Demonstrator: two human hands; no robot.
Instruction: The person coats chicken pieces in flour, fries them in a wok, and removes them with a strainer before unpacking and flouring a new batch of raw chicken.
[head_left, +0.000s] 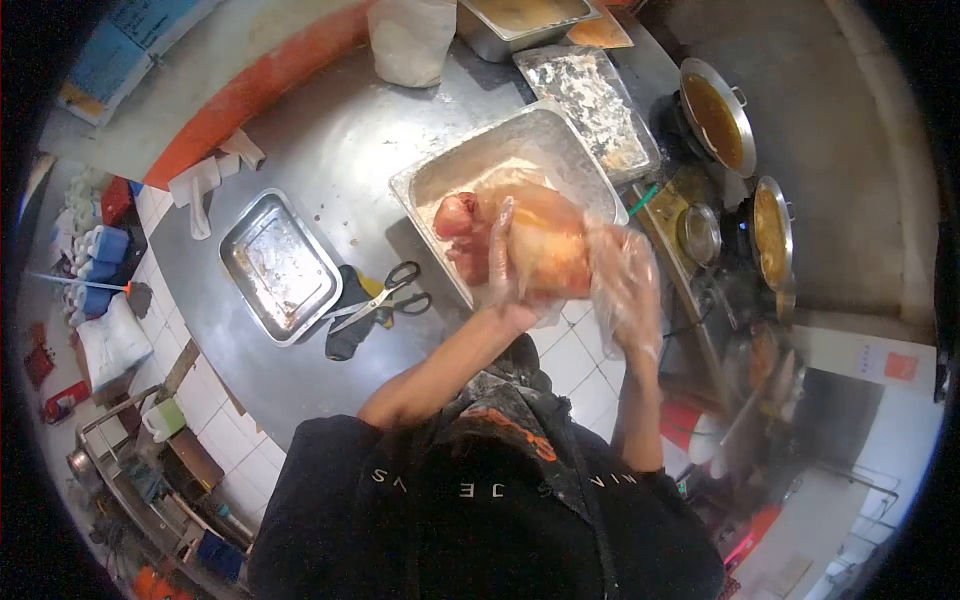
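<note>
A clear plastic bag of raw meat (548, 248), pale yellow and reddish, is held between my hands over the near side of a deep metal pan (420, 181). My left hand (508, 262), in a thin clear plastic glove, presses along the bag's left side, its fingers pointing away from me. On the right side, my right hand (630, 285), gloved the same way, grips the bag's edge; loose plastic partly hides its fingers. Dark red raw meat pieces (460, 235) lie in the pan beside my left hand, on white flour (515, 172).
Black-handled scissors (385, 292) rest on a dark cloth (348, 318) beside a shallow metal tray (262, 270). A flour-covered tray (590, 105) sits behind the pan. Right of it, two pans of brown oil (715, 118) stand near a strainer (699, 232). A white bucket (412, 40) stands at the back.
</note>
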